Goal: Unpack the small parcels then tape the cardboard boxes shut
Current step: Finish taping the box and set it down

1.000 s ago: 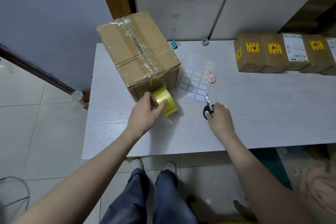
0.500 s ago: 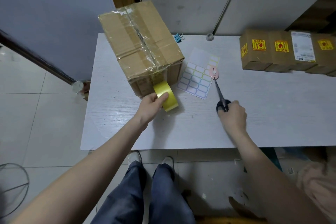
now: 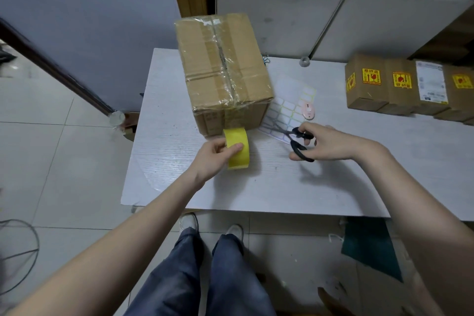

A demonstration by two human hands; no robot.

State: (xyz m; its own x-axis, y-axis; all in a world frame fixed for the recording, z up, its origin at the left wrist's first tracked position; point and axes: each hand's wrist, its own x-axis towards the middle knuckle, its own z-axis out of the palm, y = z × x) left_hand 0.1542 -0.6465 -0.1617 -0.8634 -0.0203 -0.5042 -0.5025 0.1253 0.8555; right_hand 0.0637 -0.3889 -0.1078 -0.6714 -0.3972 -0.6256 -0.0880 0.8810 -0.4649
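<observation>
A large cardboard box (image 3: 220, 69) stands on the white table (image 3: 333, 182), its top seam covered in clear tape. A strip of tape runs down its near face to a yellow tape roll (image 3: 237, 147). My left hand (image 3: 214, 158) grips that roll just in front of the box. My right hand (image 3: 325, 145) holds black scissors (image 3: 297, 142) by the handles, blades pointing left toward the box's near right corner, over a label sheet (image 3: 289, 108).
Several small brown parcels (image 3: 400, 87) with yellow stickers line the table's right rear. A pink oval object (image 3: 307, 109) lies on the label sheet. A small clear roll (image 3: 304, 61) and a blue clip (image 3: 266, 59) sit at the back edge. White cabinets stand behind.
My right hand has lifted the scissors and swung the blades left toward the box. The left hand keeps the tape roll at the box's near face. The camera view has shifted.
</observation>
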